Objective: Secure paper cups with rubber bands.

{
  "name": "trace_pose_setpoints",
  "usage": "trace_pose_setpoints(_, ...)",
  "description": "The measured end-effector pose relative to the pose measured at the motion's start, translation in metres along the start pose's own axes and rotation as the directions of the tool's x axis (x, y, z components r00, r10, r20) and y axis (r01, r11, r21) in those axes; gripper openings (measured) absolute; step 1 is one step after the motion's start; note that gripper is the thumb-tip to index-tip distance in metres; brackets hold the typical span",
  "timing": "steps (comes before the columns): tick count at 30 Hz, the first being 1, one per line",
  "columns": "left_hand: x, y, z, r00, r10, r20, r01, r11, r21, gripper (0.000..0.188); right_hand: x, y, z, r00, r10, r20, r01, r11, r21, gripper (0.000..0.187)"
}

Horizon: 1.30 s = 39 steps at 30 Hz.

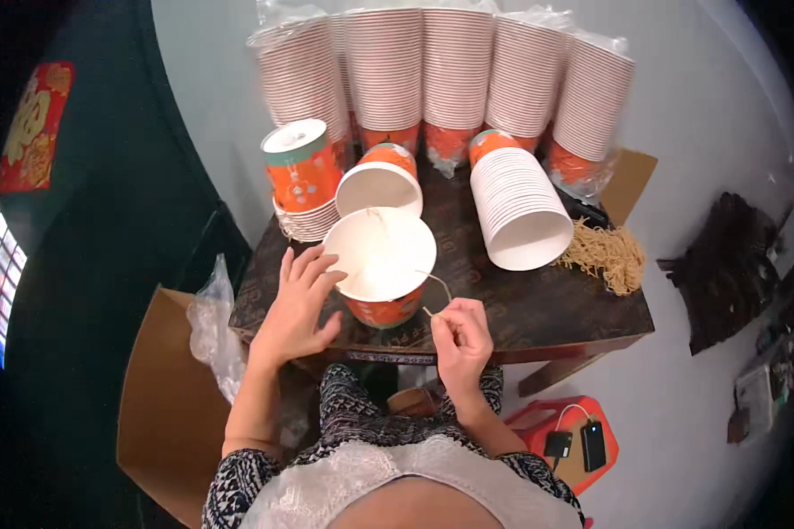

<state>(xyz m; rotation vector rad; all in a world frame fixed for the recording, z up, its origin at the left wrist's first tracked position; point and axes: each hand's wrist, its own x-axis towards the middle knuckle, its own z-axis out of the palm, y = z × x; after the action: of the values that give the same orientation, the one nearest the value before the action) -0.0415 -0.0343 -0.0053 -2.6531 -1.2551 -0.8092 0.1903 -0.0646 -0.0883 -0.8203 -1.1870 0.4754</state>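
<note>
Backdrop: a pale wall (670, 132) rises beyond the dark counter (512, 309), where plastic-wrapped cup stacks (454, 70) line the far side.
Orange-and-white bucket (381, 260): upright by the counter's near edge, mouth up, just ahead of my hands.
Left hand (298, 304): fingers spread wide at the bucket's left rim, gripping nothing; I cannot tell if they touch.
Right hand (463, 342): fingers pinched closed on a tan cord (445, 284), near the bucket's right side.
Cord path: from my pinch to the right rim; any hole is too small to tell.
Good handling: I'd best brace the rim lightly and draw the cord gently; a hard tug could tip the bucket.
</note>
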Motion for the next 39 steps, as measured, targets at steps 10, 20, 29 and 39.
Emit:
trace_pose_setpoints(10,-0.003,0.018,0.032,0.975,0.079,-0.207,-0.099,0.991,-0.088,0.025,-0.001,-0.009,0.008,0.998,-0.039,0.056,0.043,0.996,-0.074,0.012)
trace_pose_setpoints(20,-0.003,0.018,0.023,0.935,-0.027,-0.355,-0.050,0.977,-0.205,0.023,0.021,0.004,0.017,0.998,0.005,0.058,-0.001,0.997,-0.075,0.009)
trace_pose_setpoints(29,-0.007,0.011,0.019,0.929,-0.078,-0.363,-0.009,0.973,-0.230,0.013,0.023,0.006,0.016,0.996,0.043,0.082,-0.037,0.997,-0.071,0.008)
trace_pose_setpoints(39,0.007,0.017,0.010,0.938,-0.024,-0.347,-0.058,0.972,-0.226,0.015,0.026,0.010,0.019,0.994,0.047,0.103,-0.039,0.996,-0.077,0.008)
